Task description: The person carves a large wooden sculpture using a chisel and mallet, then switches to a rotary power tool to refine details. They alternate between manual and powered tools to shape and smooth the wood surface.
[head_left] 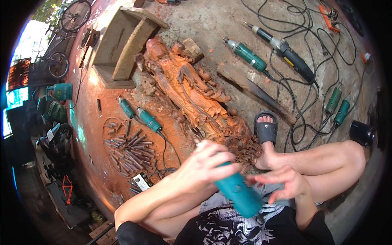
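My left hand point(206, 163) is wrapped round the front part of a green die grinder point(239, 196), holding it tilted above my lap, with its rear end toward me. Beside the tool's body, my right hand point(286, 181) has its fingers apart and holds nothing; its fingertips are a little blurred. Just beyond my hands lies a carved wooden statue point(183, 85), orange-brown, on its back on the floor. Its lower end, with dense curly carving, reaches close to my left hand. The grinder's tip is mostly hidden by my fingers.
Left of the statue lie a pile of chisels point(130, 151) and two small green grinders point(149, 118). A wooden stand point(122, 45) is at the far left. To the right are a wooden bar point(257, 92), a green grinder point(247, 55), a larger black grinder point(286, 51) and tangled cables.
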### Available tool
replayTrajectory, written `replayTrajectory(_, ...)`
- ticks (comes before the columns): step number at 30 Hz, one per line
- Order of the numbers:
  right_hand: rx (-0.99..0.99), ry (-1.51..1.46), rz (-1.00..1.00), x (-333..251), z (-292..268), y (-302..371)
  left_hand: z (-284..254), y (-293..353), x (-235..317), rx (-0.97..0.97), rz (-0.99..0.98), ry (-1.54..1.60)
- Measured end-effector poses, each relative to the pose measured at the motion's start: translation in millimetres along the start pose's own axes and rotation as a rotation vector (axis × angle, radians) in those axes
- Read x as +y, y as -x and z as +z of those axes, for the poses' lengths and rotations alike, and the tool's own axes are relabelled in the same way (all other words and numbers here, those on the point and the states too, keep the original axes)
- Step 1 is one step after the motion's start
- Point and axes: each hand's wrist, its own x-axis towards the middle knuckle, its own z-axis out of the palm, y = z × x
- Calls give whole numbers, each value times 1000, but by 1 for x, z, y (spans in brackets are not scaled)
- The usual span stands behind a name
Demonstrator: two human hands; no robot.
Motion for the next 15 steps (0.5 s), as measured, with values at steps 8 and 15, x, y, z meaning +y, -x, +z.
replayTrajectory(8, 399, 296, 151, 34, 8, -4, -121, 169, -86, -474, -392, -787)
replayTrajectory(15, 587, 450, 221, 56, -37, -77, -78, 242, -196, -518, -607, -899)
